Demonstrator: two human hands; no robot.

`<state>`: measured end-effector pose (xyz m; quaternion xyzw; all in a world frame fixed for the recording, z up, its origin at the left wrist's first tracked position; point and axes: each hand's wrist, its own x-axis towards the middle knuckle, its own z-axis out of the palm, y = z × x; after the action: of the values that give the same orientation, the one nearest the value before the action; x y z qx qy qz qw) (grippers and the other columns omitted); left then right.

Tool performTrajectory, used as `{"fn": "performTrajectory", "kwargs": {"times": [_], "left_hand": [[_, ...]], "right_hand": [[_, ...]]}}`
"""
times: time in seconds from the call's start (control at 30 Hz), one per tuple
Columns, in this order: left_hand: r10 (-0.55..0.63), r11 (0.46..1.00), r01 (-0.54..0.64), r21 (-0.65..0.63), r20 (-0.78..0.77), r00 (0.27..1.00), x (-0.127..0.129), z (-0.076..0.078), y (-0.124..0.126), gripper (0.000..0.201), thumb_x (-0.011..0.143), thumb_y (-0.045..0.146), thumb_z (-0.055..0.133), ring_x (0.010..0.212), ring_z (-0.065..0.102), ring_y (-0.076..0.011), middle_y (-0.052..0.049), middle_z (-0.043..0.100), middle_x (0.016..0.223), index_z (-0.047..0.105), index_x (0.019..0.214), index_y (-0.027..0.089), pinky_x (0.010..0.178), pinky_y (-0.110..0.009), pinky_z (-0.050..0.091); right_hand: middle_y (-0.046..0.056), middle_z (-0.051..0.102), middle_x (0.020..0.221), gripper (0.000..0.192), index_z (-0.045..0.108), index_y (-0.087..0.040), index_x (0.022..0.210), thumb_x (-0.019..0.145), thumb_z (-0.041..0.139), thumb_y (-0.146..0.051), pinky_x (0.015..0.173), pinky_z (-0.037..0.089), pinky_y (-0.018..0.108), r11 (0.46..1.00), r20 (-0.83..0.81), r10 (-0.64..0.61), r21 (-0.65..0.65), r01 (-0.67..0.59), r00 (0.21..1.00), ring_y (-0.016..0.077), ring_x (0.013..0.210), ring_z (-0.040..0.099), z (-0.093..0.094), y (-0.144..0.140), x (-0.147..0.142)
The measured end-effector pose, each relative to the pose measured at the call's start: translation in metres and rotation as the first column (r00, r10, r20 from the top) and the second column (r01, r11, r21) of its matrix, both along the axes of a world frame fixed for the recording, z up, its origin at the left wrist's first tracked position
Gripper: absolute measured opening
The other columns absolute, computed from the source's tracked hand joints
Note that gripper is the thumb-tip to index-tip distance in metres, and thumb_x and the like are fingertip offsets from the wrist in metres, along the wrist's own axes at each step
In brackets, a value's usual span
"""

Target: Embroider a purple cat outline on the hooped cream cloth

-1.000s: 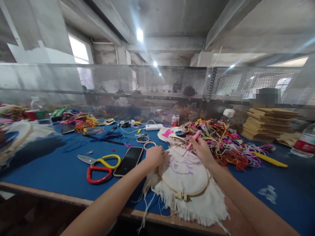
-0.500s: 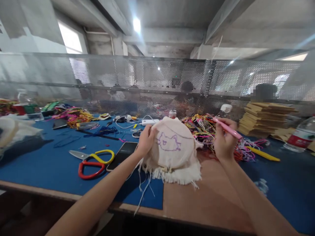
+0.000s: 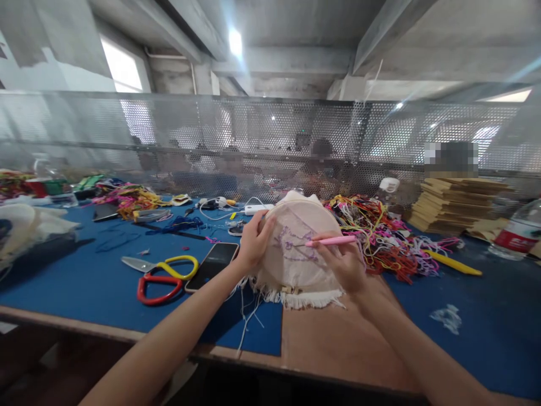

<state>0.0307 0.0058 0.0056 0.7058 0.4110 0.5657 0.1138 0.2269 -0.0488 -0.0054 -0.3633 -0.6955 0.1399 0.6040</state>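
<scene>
We see the left hand (image 3: 252, 243) gripping the hoop (image 3: 302, 242) upright above the surface (image 3: 84, 293), cream fringed cloth with purple stitching. The right hand (image 3: 344, 264) pinches a pink needle tool (image 3: 332, 241) against it.

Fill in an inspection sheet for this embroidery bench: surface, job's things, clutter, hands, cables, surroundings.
Surface: blue mat on a wooden table.
Job's things: embroidery hoop tilted up, purple stitching; pink punch needle tip on the cloth.
Clutter: two scissors, phone, thread tangle, cardboard stack, bottle.
Hands: left hand grips the hoop's edge; right hand holds the needle.
Cables: white cable behind.
Surroundings: perforated metal screen, people beyond.
</scene>
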Motion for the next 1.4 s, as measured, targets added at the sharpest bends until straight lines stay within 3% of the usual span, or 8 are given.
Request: {"fn": "performTrajectory", "kwargs": {"times": [0.2,0.37,0.67,0.87,1.4], "left_hand": [[-0.018,1.000,0.018,0.024,-0.019,1.000,0.001,0.001,-0.005,0.029,0.087,0.035,0.041,0.079,0.053,-0.0138,-0.003,0.063,0.090,0.058,0.102,0.017,0.072,-0.023,0.040],[-0.014,1.000,0.015,0.019,-0.036,0.999,0.001,0.001,-0.005,0.029,0.087,0.035,0.040,0.080,0.053,-0.0136,-0.002,0.063,0.091,0.058,0.102,0.017,0.074,-0.022,0.040],[-0.012,1.000,0.013,0.022,-0.036,0.999,0.001,-0.001,-0.002,0.028,0.087,0.034,0.041,0.082,0.054,-0.0138,-0.003,0.064,0.090,0.058,0.100,0.016,0.075,-0.022,0.040],[-0.024,1.000,0.025,0.016,-0.033,0.999,0.000,-0.003,0.001,0.028,0.087,0.033,0.041,0.083,0.055,-0.0142,-0.003,0.064,0.093,0.058,0.101,0.016,0.078,-0.022,0.040],[-0.036,0.999,0.037,0.025,-0.037,0.999,-0.002,-0.008,0.007,0.030,0.088,0.033,0.041,0.085,0.056,-0.0154,-0.004,0.064,0.096,0.058,0.105,0.016,0.079,-0.025,0.041]], "right_hand": [[0.004,0.067,0.073,0.020,0.061,-0.018,0.079,0.081,0.056,-0.037,0.065,0.048,0.028,0.993,-0.030,0.001,-0.116,-0.005,1.000,0.0164,0.068,0.061,0.000,-0.001,0.001],[0.003,0.066,0.074,0.020,0.061,-0.018,0.078,0.080,0.057,-0.038,0.063,0.048,0.027,0.998,-0.093,-0.011,-0.062,0.005,0.996,0.0159,0.068,0.061,-0.003,0.004,0.006],[0.006,0.067,0.079,0.020,0.061,-0.018,0.083,0.082,0.055,-0.037,0.070,0.047,0.030,0.997,0.023,-0.025,-0.073,0.027,0.999,0.0182,0.075,0.062,-0.001,0.004,0.007],[0.007,0.064,0.092,0.023,0.062,-0.018,0.088,0.086,0.048,-0.036,0.077,0.045,0.031,0.996,0.161,0.007,-0.085,0.007,0.987,0.0185,0.086,0.059,-0.002,0.005,0.010],[0.004,0.060,0.089,0.017,0.058,-0.022,0.090,0.088,0.047,-0.034,0.072,0.043,0.029,0.998,0.161,0.060,-0.031,-0.056,0.985,0.0168,0.082,0.056,-0.007,0.009,0.010]]}}
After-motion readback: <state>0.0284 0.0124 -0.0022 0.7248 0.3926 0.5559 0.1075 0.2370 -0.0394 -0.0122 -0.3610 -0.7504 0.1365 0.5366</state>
